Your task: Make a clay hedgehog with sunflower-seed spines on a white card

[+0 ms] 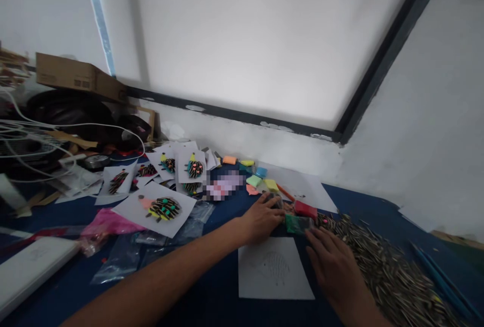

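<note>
My left hand (264,217) reaches over a small dark packet (273,198), fingers stretched out and lying on or against it. My right hand (335,259) has its fingers extended, the tips at the right end of a green clay packet (297,224) in clear wrap. Just behind that packet sits a red clay packet (305,209). Below and between my hands lies a white sheet (276,279) with a faint pencil drawing of a hedgehog. Right of my right hand spreads a large heap of thin, dark striped pieces (385,261).
Finished hedgehog cards (166,208) lie to the left, beside clear plastic bags (121,259) and a pink bag (109,223). Several coloured clay blocks (254,181) sit toward the wall. White cables (71,125), a cardboard box (71,72) and a white box (36,271) occupy the far left.
</note>
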`<move>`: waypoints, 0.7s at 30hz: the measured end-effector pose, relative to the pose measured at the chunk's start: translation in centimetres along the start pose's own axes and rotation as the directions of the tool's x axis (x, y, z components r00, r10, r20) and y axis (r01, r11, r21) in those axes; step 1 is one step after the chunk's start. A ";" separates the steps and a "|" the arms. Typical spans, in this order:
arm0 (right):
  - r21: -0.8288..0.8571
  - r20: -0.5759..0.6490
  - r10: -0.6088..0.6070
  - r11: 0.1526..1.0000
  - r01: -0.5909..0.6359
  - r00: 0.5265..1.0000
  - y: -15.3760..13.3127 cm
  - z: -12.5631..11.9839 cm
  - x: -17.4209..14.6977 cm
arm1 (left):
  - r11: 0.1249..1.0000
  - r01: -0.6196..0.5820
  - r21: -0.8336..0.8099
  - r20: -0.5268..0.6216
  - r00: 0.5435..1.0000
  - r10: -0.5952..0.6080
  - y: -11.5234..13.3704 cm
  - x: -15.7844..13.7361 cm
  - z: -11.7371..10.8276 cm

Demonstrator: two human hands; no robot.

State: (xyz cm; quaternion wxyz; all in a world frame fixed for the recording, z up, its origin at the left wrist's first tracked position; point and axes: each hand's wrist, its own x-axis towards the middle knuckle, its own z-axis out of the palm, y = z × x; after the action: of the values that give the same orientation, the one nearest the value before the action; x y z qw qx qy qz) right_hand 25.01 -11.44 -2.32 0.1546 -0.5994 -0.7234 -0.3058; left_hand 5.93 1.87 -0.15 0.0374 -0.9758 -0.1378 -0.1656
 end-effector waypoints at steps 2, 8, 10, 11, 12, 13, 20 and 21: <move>0.022 -0.006 0.046 0.999 -0.046 0.999 0.1 -0.1 0.2 | 1.000 0.009 0.013 -0.002 1.000 -0.009 0.2 0.1 -0.5; 0.046 0.027 0.093 0.994 -0.094 0.995 0.0 -1.0 0.5 | 0.999 0.042 0.026 -0.007 0.999 -0.042 0.7 1.6 -0.8; 0.059 0.032 0.104 0.993 -0.105 0.994 0.1 -1.3 0.6 | 0.993 0.077 -0.091 -0.012 0.997 -0.079 0.7 2.1 -0.7; 0.066 0.033 0.108 0.992 -0.110 0.994 0.2 -1.5 0.7 | 0.978 0.114 -0.175 -0.021 0.993 -0.119 0.7 2.2 -0.6; 0.074 0.032 0.113 0.991 -0.116 0.993 0.3 -1.7 0.8 | 0.952 0.159 -0.260 -0.030 0.984 -0.173 0.7 2.2 -0.6; 0.081 0.030 0.119 0.989 -0.121 0.992 0.3 -1.9 0.8 | 0.919 0.210 -0.335 -0.040 0.971 -0.237 0.6 2.2 -0.6; 0.312 0.107 0.354 0.875 -0.369 0.929 0.3 -4.2 1.6 | 0.533 0.385 -0.754 -0.036 0.785 -0.618 -0.4 1.8 -0.7; 0.372 0.167 0.405 0.819 -0.438 0.899 0.2 -4.6 1.8 | 0.444 0.376 -0.813 -0.005 0.758 -0.652 -0.6 1.9 -0.5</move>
State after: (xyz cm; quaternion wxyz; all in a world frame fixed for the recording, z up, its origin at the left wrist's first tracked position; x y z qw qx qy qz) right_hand 24.10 -12.91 2.30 0.3081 -0.7117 -0.6256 -0.0852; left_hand 7.35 2.84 1.02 -0.4152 -0.7609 -0.3386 -0.3659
